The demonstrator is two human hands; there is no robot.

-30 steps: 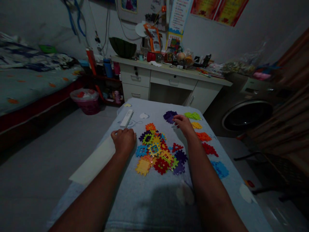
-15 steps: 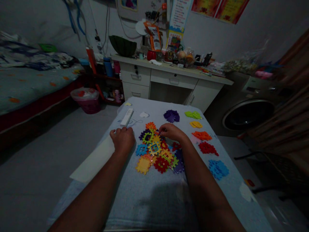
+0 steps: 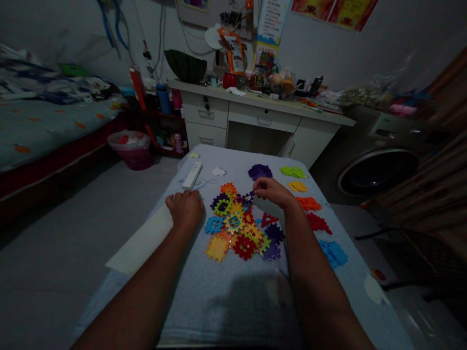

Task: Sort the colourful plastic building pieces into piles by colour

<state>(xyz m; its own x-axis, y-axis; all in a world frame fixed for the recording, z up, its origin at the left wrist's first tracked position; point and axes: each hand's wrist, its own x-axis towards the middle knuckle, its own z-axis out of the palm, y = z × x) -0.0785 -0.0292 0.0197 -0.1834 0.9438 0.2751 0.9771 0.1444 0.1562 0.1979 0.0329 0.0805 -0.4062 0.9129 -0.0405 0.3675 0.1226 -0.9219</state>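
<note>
A mixed heap of notched plastic building tiles (image 3: 234, 222) in several colours lies at the middle of the cloth-covered table (image 3: 219, 291). Pinched in my right hand (image 3: 272, 190) is a purple building tile (image 3: 247, 197), held at the heap's upper right edge. My left hand (image 3: 186, 210) rests on the table left of the heap, fingers curled and bent down; whether anything is under them is hidden. Just beyond it lies a white oblong block (image 3: 192, 175), and a pale flat strip (image 3: 144, 240) extends from beneath the wrist.
Sorted tile piles line the right side: purple (image 3: 260, 171), green (image 3: 293, 172), yellow (image 3: 297, 186), orange (image 3: 309, 203), red (image 3: 318, 223) and blue (image 3: 333, 253). Behind the table stands a cluttered white desk (image 3: 207, 114); a washing machine (image 3: 379, 160) is at right, a bed (image 3: 54, 126) at left.
My right hand has moved right and slightly away from the heap, drawing the purple building tile with it. My left hand has stayed in place.
</note>
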